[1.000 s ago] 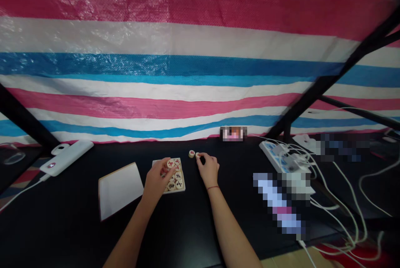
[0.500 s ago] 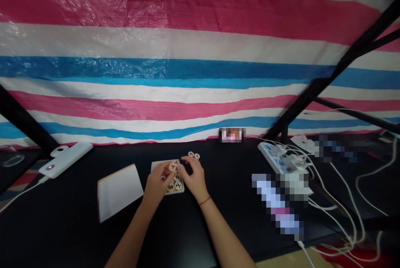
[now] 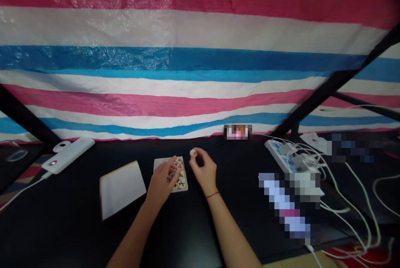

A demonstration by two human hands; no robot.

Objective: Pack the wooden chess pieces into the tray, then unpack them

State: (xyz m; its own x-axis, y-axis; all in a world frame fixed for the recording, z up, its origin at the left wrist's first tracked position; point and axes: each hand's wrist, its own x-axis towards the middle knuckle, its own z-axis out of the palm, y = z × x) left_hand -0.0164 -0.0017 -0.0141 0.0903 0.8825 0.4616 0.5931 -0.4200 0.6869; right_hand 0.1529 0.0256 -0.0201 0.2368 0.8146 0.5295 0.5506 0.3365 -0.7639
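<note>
A small shallow box holds several round wooden chess pieces with red and black characters, on a black table. My left hand rests over the box's middle, fingers curled onto the pieces. My right hand is just right of the box, pinching one round piece between thumb and fingertips, lifted a little above the table beyond the box's far right corner.
A white box lid lies left of the box. A white power bank with a cable sits far left. Power strips and tangled white cables crowd the right. A striped tarp hangs behind; black frame bars cross both sides.
My right hand went from the two pieces beyond the box to the box beside my left hand, then back out holding one piece. The two pieces set on the table are now hidden or blurred.
</note>
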